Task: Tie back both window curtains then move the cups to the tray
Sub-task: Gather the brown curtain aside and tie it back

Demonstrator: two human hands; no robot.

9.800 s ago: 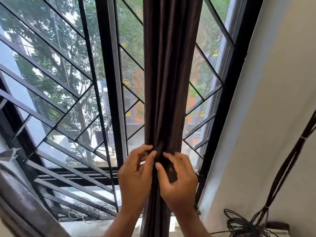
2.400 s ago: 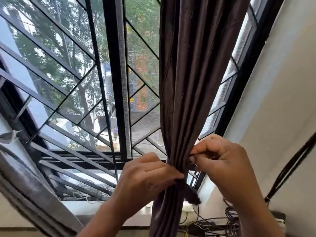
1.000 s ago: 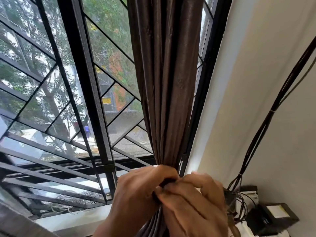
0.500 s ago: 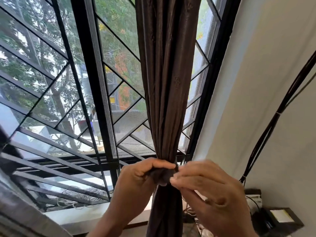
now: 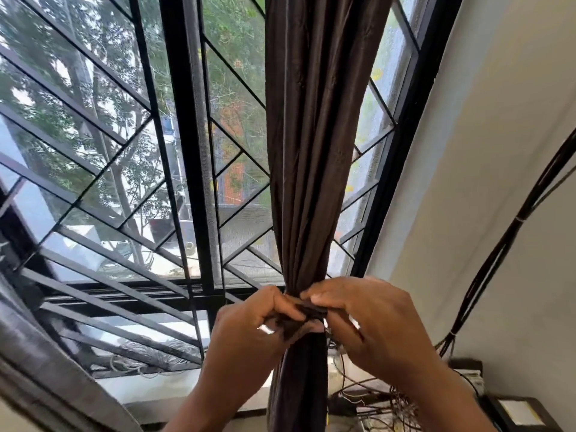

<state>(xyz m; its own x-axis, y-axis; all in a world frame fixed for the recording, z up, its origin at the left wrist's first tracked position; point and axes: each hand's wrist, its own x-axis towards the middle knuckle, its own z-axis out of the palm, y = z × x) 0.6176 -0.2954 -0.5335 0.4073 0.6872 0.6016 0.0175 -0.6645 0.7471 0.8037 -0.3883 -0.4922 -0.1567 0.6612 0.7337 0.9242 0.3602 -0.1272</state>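
A dark brown curtain (image 5: 314,145) hangs gathered into a narrow bundle in front of the right part of the window. A dark tie-back band (image 5: 307,314) wraps the bundle at its waist. My left hand (image 5: 249,332) pinches the band's left end, and my right hand (image 5: 367,322) pinches its right end, both pressed against the curtain. A second curtain (image 5: 40,363) of grey-brown cloth slants across the lower left corner. No cups or tray are in view.
The window has a black frame (image 5: 190,151) and diagonal black bars. A cream wall (image 5: 486,151) stands to the right with black cables (image 5: 511,226) running down it. Tangled wires (image 5: 374,400) and a black box (image 5: 517,413) lie below at the right.
Both hands have stayed on the tie-back at the curtain's waist. The fingers have drawn slightly apart along the band. The view has shifted a little up and left.
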